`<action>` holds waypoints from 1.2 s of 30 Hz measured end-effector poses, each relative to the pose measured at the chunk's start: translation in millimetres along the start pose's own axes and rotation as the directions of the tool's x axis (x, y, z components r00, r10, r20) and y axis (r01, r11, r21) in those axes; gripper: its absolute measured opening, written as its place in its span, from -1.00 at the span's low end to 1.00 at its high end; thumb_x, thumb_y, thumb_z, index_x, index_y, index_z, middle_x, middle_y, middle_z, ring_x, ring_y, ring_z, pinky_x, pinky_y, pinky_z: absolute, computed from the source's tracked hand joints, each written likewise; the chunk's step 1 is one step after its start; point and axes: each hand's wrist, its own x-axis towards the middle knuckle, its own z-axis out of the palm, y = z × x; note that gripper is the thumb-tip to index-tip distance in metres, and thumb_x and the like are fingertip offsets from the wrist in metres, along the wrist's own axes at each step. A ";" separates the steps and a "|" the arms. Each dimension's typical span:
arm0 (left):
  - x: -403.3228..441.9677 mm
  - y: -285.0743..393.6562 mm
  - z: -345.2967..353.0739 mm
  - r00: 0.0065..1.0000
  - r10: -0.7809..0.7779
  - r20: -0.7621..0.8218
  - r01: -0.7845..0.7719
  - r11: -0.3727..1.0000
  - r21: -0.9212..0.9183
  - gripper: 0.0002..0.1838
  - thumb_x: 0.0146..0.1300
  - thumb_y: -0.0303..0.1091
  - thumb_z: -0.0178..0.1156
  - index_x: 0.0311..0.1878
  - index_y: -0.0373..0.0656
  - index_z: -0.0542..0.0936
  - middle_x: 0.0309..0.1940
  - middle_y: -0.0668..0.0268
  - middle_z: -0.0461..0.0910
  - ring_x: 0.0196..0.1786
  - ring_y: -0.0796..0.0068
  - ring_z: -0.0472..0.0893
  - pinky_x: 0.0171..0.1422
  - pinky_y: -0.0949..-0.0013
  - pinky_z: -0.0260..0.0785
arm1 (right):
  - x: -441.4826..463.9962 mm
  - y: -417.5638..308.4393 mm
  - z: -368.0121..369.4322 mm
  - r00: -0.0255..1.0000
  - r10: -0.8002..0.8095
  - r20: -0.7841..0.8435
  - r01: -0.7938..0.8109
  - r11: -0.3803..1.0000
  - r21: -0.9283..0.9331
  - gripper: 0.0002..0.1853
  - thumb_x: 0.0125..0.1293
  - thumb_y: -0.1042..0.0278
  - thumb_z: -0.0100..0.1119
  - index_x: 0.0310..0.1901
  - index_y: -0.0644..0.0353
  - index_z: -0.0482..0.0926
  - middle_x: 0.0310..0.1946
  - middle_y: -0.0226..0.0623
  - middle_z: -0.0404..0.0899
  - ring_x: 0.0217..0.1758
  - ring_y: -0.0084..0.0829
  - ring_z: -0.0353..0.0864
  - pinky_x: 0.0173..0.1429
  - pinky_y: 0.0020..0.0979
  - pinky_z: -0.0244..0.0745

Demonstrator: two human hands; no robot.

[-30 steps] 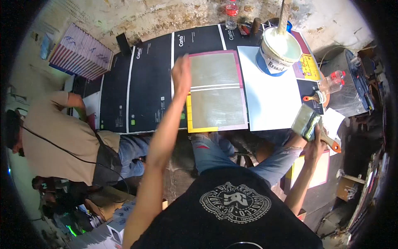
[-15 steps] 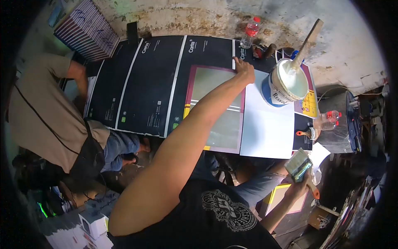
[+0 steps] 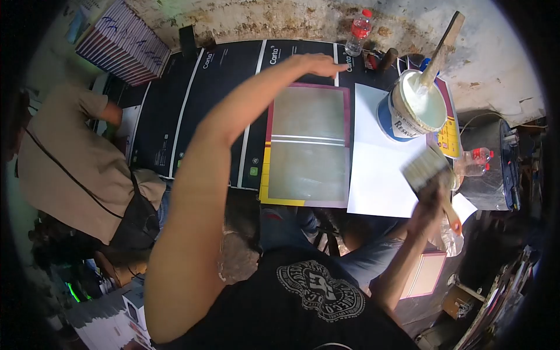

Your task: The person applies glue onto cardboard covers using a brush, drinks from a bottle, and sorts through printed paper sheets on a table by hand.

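Observation:
My right hand (image 3: 429, 207) grips a wide flat brush (image 3: 427, 169), its pale bristles blurred and pointing up to the left over a white sheet (image 3: 379, 175). My left hand (image 3: 322, 64) reaches across the table just beyond a maroon-and-yellow bordered sheet (image 3: 309, 116) with a greyish middle. Its fingers point right and nothing shows in them; whether they touch the black surface I cannot tell. A white-and-blue bucket (image 3: 399, 119) of pale paste stands on the white sheet, with a wooden stick (image 3: 440, 52) leaning in it.
A water bottle (image 3: 358, 32) with a red cap stands by the wall; another bottle (image 3: 475, 162) lies at the right. Black Carta-printed boards (image 3: 224, 93) cover the table. At the left sits another person (image 3: 81, 157) beside a stack of books (image 3: 122, 44).
My right hand has raised the brush from below the table edge to over the white sheet. My left hand has moved left and up, off the white sheet's top edge.

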 end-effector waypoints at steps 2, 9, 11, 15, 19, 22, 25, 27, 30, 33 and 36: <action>-18.6 -9.3 -4.5 0.978 -0.027 0.209 0.044 0.996 -0.078 0.01 0.26 0.55 -0.52 0.02 -0.13 0.68 0.21 0.11 0.51 0.37 0.12 0.36 0.48 -0.01 0.06 | 7.4 26.7 41.4 0.976 0.084 0.203 0.038 0.847 -0.531 -0.67 0.38 0.31 0.14 0.09 0.31 0.51 0.02 -0.23 0.59 0.08 -0.39 0.57 0.19 -0.30 0.44; -19.0 -11.8 2.0 0.871 -0.167 0.462 0.235 0.968 -0.093 0.16 0.01 0.75 -0.57 0.46 0.09 0.25 0.51 0.14 0.06 0.58 0.03 -0.15 0.57 -0.14 -0.33 | 7.7 152.0 215.6 0.430 0.027 0.902 0.868 0.260 -0.422 -0.73 0.11 0.38 0.17 -0.12 0.08 0.66 -0.20 -0.25 0.59 -0.10 -0.23 0.56 0.04 -0.23 0.40; -42.8 11.9 -8.1 0.862 -0.208 0.461 0.213 0.976 0.042 0.14 0.02 0.74 -0.52 0.50 0.12 0.17 0.52 0.13 0.02 0.58 -0.02 -0.16 0.57 -0.13 -0.31 | 9.3 198.5 231.0 0.500 0.017 0.866 0.855 0.149 -0.496 -0.72 0.11 0.38 0.14 -0.11 0.06 0.65 -0.19 -0.25 0.56 -0.08 -0.23 0.55 0.06 -0.24 0.37; -52.5 16.0 -5.6 0.909 -0.317 0.273 0.248 0.934 0.257 0.16 0.05 0.71 -0.36 0.50 -0.05 0.15 0.54 0.11 -0.04 0.58 -0.06 -0.17 0.58 -0.09 -0.28 | -61.7 211.2 235.1 0.341 0.213 0.916 0.891 0.236 -0.387 -0.72 0.12 0.41 0.10 -0.11 0.05 0.64 -0.15 -0.24 0.56 -0.07 -0.25 0.54 0.03 -0.21 0.38; -54.4 15.6 5.1 0.944 -0.244 0.222 0.140 0.906 0.400 0.07 0.14 0.57 -0.22 0.46 -0.18 0.21 0.55 0.14 -0.07 0.58 -0.04 -0.14 0.58 -0.13 -0.31 | -72.7 165.1 227.2 0.209 0.189 0.959 0.888 0.374 -0.267 -0.73 0.12 0.42 0.09 -0.12 0.04 0.63 -0.16 -0.24 0.57 -0.09 -0.25 0.54 0.01 -0.17 0.37; -54.1 13.5 6.5 0.931 -0.247 0.268 0.123 0.905 0.407 -0.05 0.22 0.42 -0.16 0.47 -0.15 0.21 0.55 0.16 -0.05 0.58 0.02 -0.13 0.56 -0.17 -0.29 | -32.2 180.5 230.5 0.361 -0.028 0.932 0.899 0.276 -0.340 -0.71 0.09 0.41 0.11 -0.11 0.05 0.63 -0.19 -0.22 0.57 -0.11 -0.21 0.55 -0.02 -0.21 0.39; -45.6 11.4 8.8 0.928 -0.277 0.250 0.166 0.907 0.388 -0.09 0.23 0.37 -0.15 0.47 -0.14 0.21 0.55 0.16 -0.05 0.59 0.05 -0.14 0.56 -0.18 -0.28 | -27.6 216.8 235.3 0.466 0.016 0.885 0.866 0.198 -0.460 -0.68 0.05 0.35 0.16 -0.10 0.05 0.62 -0.21 -0.21 0.58 -0.13 -0.18 0.55 -0.07 -0.25 0.37; -44.9 13.1 10.1 0.929 -0.271 0.252 0.152 0.901 0.406 -0.09 0.23 0.36 -0.13 0.47 -0.14 0.20 0.55 0.17 -0.07 0.59 0.08 -0.15 0.56 -0.18 -0.29 | -69.6 216.3 229.3 0.346 0.166 0.923 0.838 0.388 -0.384 -0.65 -0.01 0.36 0.25 -0.10 0.03 0.63 -0.24 -0.22 0.57 -0.11 -0.16 0.55 -0.03 -0.21 0.36; -48.4 14.8 10.9 0.930 -0.251 0.268 0.120 0.897 0.425 -0.09 0.18 0.35 -0.03 0.46 -0.10 0.25 0.52 0.14 0.01 0.58 0.01 -0.11 0.52 -0.25 -0.24 | -105.4 161.8 211.1 0.254 0.242 0.937 0.711 0.610 -0.350 -0.61 -0.05 0.39 0.28 -0.08 0.02 0.62 -0.22 -0.22 0.55 -0.08 -0.15 0.53 0.02 -0.17 0.33; -57.0 17.2 15.8 0.950 -0.182 0.255 0.021 0.848 0.529 -0.09 0.04 0.30 0.22 0.39 -0.07 0.37 0.44 0.11 0.13 0.51 -0.06 0.03 0.44 -0.37 -0.14 | -76.3 142.1 206.6 0.364 0.160 0.918 0.784 0.480 -0.394 -0.58 -0.06 0.43 0.25 -0.05 0.02 0.60 -0.19 -0.24 0.52 -0.06 -0.17 0.50 0.04 -0.16 0.31; -65.1 16.0 25.1 0.970 -0.107 0.220 -0.038 0.820 0.570 -0.11 -0.14 0.18 0.44 0.28 -0.07 0.49 0.35 0.12 0.21 0.43 -0.05 0.14 0.36 -0.43 -0.07 | -50.0 164.9 204.7 0.474 0.158 0.867 0.811 0.305 -0.499 -0.56 -0.05 0.46 0.22 -0.03 0.02 0.59 -0.18 -0.28 0.51 -0.06 -0.19 0.49 0.05 -0.16 0.30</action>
